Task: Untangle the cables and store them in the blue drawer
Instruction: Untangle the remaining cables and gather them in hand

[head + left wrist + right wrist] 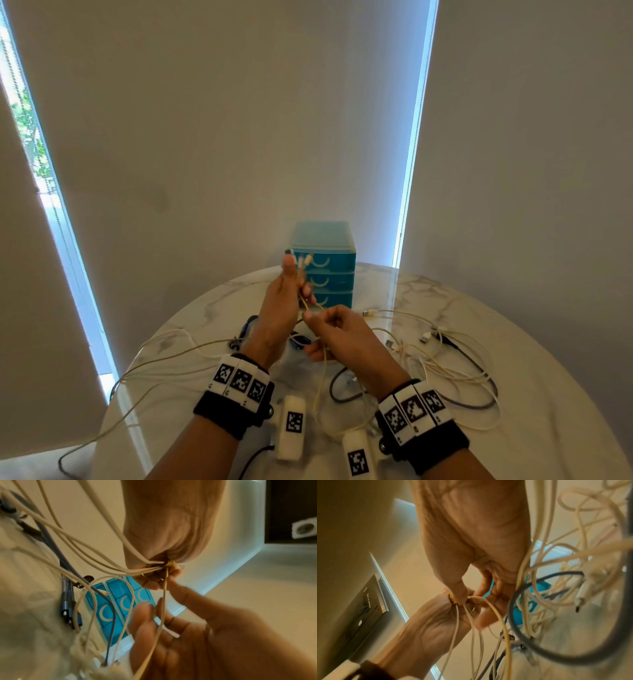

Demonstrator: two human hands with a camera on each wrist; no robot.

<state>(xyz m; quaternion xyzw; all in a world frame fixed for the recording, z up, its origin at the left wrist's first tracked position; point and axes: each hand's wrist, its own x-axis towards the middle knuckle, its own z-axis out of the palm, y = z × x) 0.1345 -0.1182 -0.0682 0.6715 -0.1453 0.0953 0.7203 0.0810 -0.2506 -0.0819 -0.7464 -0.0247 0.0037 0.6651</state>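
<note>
My left hand [293,287] is raised in front of the blue drawer unit [334,265] and grips a bundle of white cables [96,555]. Their plug ends [303,260] stick up above its thumb. A yellow band [169,564] shows at the fist [428,628]. My right hand [315,322] is just below it. Its thumb [458,595] and fingers pinch one thin white cable [163,601] that runs down from the band across its palm [188,635]. All three drawers [120,600] are closed.
More white cables [445,373], a grey cable [479,404] and a blue-plugged cable [247,328] lie tangled over the round marble table [531,359]. Loose USB plugs [425,339] lie to the right. Some cables trail off the table's left edge [113,404].
</note>
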